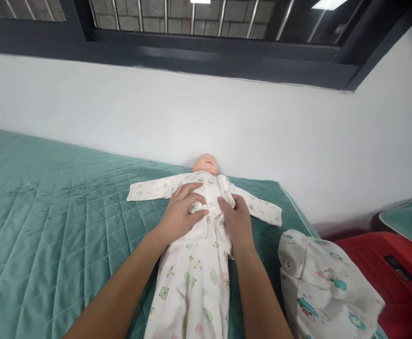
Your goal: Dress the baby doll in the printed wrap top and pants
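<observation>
A baby doll lies on its back, its head toward the wall. It wears a white printed baby jacket with both sleeves stretched out to the sides. White printed pants cover its legs and run out of view at the bottom. My left hand rests on the left half of the jacket front, fingers spread and thumb apart from them. At the right front edge of the jacket, my right hand grips the cloth between thumb and curled fingers. The doll's hands are hidden in the sleeves.
Beneath the doll is a green quilted bed cover. A folded white printed cloth lies to the right, beside a red item with a dark label. Behind stand a white wall and a dark window frame.
</observation>
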`<state>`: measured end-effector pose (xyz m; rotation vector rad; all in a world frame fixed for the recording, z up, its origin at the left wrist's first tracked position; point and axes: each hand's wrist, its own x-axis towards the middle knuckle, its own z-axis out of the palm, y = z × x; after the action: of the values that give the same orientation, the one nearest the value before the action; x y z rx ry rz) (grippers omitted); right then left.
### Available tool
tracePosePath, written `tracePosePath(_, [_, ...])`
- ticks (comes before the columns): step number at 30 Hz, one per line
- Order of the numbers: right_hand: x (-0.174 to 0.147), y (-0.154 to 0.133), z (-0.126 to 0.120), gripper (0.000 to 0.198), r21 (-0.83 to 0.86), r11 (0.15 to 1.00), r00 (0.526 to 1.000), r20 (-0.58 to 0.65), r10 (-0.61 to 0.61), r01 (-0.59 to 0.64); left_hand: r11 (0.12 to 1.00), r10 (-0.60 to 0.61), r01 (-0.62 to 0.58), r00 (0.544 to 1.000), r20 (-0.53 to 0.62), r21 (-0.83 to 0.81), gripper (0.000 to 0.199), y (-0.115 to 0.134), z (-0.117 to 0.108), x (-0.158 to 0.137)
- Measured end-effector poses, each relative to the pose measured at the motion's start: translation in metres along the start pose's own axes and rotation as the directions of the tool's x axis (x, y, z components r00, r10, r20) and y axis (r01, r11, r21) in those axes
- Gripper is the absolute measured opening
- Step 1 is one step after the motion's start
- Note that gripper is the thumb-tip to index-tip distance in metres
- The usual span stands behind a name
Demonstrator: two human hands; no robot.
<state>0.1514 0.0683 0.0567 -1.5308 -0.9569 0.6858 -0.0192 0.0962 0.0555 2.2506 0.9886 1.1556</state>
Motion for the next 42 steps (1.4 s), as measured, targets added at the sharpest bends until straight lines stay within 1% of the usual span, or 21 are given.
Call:
tracePosePath(2, [0.003,0.004,-0.003,0.031,0.03,0.999,0.999,-0.011,0.035,-0.035,1.0,0.029,-0.03,1.0,-0.011,-0.005,0.005,0.001,0.0,0.0])
tracePosePath(4, [0.006,0.008,-0.007,0.031,0.055,0.996,0.997,-0.043,0.071,-0.069,0.995,0.022,-0.024,0.999,-0.029,-0.092,0.005,0.001,0.0,0.001])
tracePosePath(6, [0.009,0.012,-0.01,0.036,0.092,0.991,0.99,-0.096,0.106,-0.097,0.954,-0.088,0.054,0.991,-0.103,-0.294,0.007,-0.001,0.0,0.002])
tracePosePath(7, [0.01,0.013,-0.011,0.04,0.107,0.989,0.985,-0.125,0.119,-0.106,0.905,-0.188,0.105,0.968,-0.167,-0.412,0.008,-0.004,-0.001,0.002])
tracePosePath(8, [0.011,0.014,-0.012,0.045,0.111,0.988,0.981,-0.147,0.127,-0.111,0.842,-0.31,0.151,0.922,-0.234,-0.519,0.009,-0.008,-0.002,0.003])
tracePosePath(10, [0.011,0.014,-0.013,0.053,0.063,0.992,0.979,-0.161,0.122,-0.113,0.719,-0.541,0.22,0.773,-0.332,-0.659,0.011,-0.019,-0.006,0.004])
tracePosePath(12, [0.011,0.013,-0.013,0.056,-0.034,0.996,0.986,-0.148,0.071,-0.077,0.627,-0.691,0.286,0.634,-0.347,-0.725,0.013,-0.029,-0.011,0.004])
tracePosePath(13, [0.01,0.012,-0.012,0.057,-0.08,0.996,0.99,-0.141,0.03,-0.041,0.588,-0.736,0.322,0.593,-0.326,-0.742,0.015,-0.033,-0.014,0.004])
tracePosePath(14, [0.009,0.011,-0.011,0.058,-0.116,0.993,0.99,-0.14,-0.017,0.0,0.562,-0.761,0.361,0.579,-0.294,-0.744,0.018,-0.036,-0.016,0.004])
tracePosePath(15, [0.008,0.01,-0.01,0.061,-0.142,0.989,0.988,-0.144,-0.06,0.04,0.552,-0.768,0.407,0.589,-0.254,-0.727,0.022,-0.038,-0.018,0.005])
tracePosePath(17, [0.007,0.007,-0.009,0.067,-0.174,0.981,0.985,-0.138,-0.107,0.082,0.6,-0.731,0.503,0.66,-0.171,-0.622,0.031,-0.04,-0.019,0.005])
tracePosePath(20, [0.007,0.004,-0.009,0.067,-0.201,0.978,0.996,-0.061,-0.065,0.051,0.737,-0.629,0.545,0.77,-0.11,-0.399,0.036,-0.039,-0.016,0.006])
tracePosePath(22, [0.01,0.003,-0.012,0.06,-0.233,0.972,1.0,-0.018,-0.017,0.013,0.787,-0.59,0.538,0.799,-0.113,-0.302,0.029,-0.039,-0.015,0.006])
tracePosePath(26, [0.016,0.007,-0.015,0.05,-0.288,0.957,1.0,-0.016,0.013,-0.018,0.817,-0.567,0.535,0.813,-0.13,-0.214,0.019,-0.041,-0.016,0.007])
tracePosePath(29, [0.017,0.01,-0.015,0.045,-0.291,0.957,0.999,-0.035,-0.011,0.0,0.841,-0.541,0.514,0.812,-0.221,-0.168,0.019,-0.046,-0.02,0.007])
tracePosePath(32, [0.02,0.012,-0.021,0.039,-0.253,0.967,0.997,-0.082,-0.001,-0.02,0.826,-0.557,0.54,0.743,-0.371,-0.158,0.016,-0.059,-0.027,0.006])
tracePosePath(34, [0.025,0.015,-0.031,0.037,-0.204,0.977,0.984,-0.175,0.021,-0.057,0.807,-0.565,0.574,0.685,-0.459,-0.138,0.013,-0.07,-0.031,0.003])
tracePosePath(36, [0.031,0.021,-0.042,0.036,-0.202,0.976,0.955,-0.295,0.014,-0.076,0.783,-0.561,0.619,0.656,-0.506,-0.066,0.012,-0.08,-0.034,0.001])
tracePosePath(37, [0.034,0.024,-0.047,0.037,-0.244,0.968,0.94,-0.341,-0.024,-0.064,0.769,-0.552,0.64,0.658,-0.513,-0.007,0.011,-0.084,-0.034,-0.001])
tracePosePath(39, [0.037,0.028,-0.052,0.039,-0.399,0.917,0.917,-0.36,-0.171,0.014,0.749,-0.504,0.648,0.695,-0.512,0.142,0.011,-0.088,-0.032,-0.002])
tracePosePath(42, [0.032,0.029,-0.044,0.043,-0.592,0.776,0.883,-0.22,-0.415,0.217,0.768,-0.311,0.514,0.821,-0.479,0.382,0.017,-0.086,-0.025,-0.001])
